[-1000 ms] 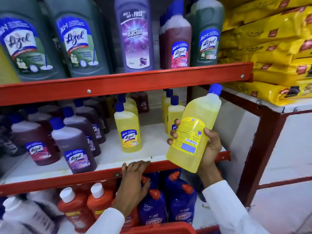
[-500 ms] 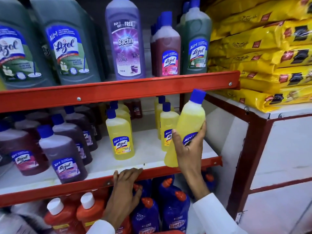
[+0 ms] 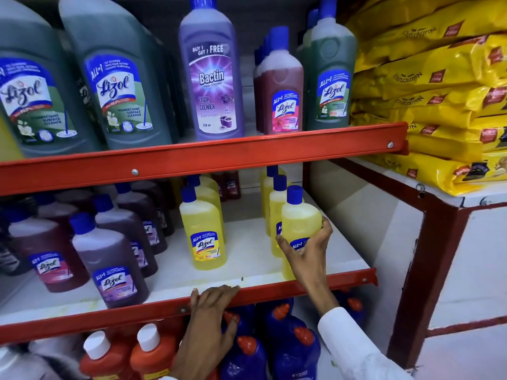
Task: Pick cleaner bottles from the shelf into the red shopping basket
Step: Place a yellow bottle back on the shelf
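My right hand (image 3: 308,249) grips a yellow Lizol bottle (image 3: 300,218) with a blue cap, standing upright at the right front of the middle shelf (image 3: 247,270). Two more yellow bottles stand right behind it. Another yellow Lizol bottle (image 3: 204,231) stands to its left with others behind. My left hand (image 3: 211,316) rests on the red front rail (image 3: 82,322) of the middle shelf, fingers spread, holding nothing. The red shopping basket is out of view.
Purple Lizol bottles (image 3: 112,259) fill the left of the middle shelf. Large green Lizol bottles (image 3: 115,86), a lavender Bactin bottle (image 3: 212,75) and smaller bottles stand on the top shelf. Orange bottles (image 3: 151,355) and blue Bactin bottles (image 3: 293,349) sit below. Yellow bags (image 3: 439,100) are stacked at right.
My right hand has carried the yellow bottle from in front of the shelf, tilted, back onto the middle shelf, where it now stands upright. My left hand stayed on the rail.
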A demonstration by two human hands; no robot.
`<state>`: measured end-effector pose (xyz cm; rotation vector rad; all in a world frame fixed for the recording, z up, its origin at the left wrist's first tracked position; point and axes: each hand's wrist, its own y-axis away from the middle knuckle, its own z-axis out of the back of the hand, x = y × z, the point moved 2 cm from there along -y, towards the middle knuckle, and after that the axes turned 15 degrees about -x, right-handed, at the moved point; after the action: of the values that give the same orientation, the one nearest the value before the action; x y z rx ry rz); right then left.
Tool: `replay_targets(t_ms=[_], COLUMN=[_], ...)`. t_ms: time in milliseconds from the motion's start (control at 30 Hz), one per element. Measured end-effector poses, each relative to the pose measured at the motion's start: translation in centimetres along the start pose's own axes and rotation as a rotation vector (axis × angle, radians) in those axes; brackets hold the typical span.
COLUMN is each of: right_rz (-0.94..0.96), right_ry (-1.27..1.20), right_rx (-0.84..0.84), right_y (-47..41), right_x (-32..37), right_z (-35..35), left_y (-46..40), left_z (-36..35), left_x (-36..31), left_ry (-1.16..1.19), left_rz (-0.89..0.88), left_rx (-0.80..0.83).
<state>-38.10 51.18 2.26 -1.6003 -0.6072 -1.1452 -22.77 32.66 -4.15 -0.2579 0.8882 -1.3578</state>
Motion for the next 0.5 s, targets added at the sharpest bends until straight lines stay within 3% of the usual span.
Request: replay_targets(t_ms=[500], right_rz=[-0.003], right_ry=[0.009], right_rx=[0.083], right_y=[-0.95], right_x=[-0.69], right_z=[-0.03], left_y=[0.24], left_z=[0.64], left_x=[-0.74], left_ry=[-0.031], left_rz=[0.012], left_rx=[-0.004])
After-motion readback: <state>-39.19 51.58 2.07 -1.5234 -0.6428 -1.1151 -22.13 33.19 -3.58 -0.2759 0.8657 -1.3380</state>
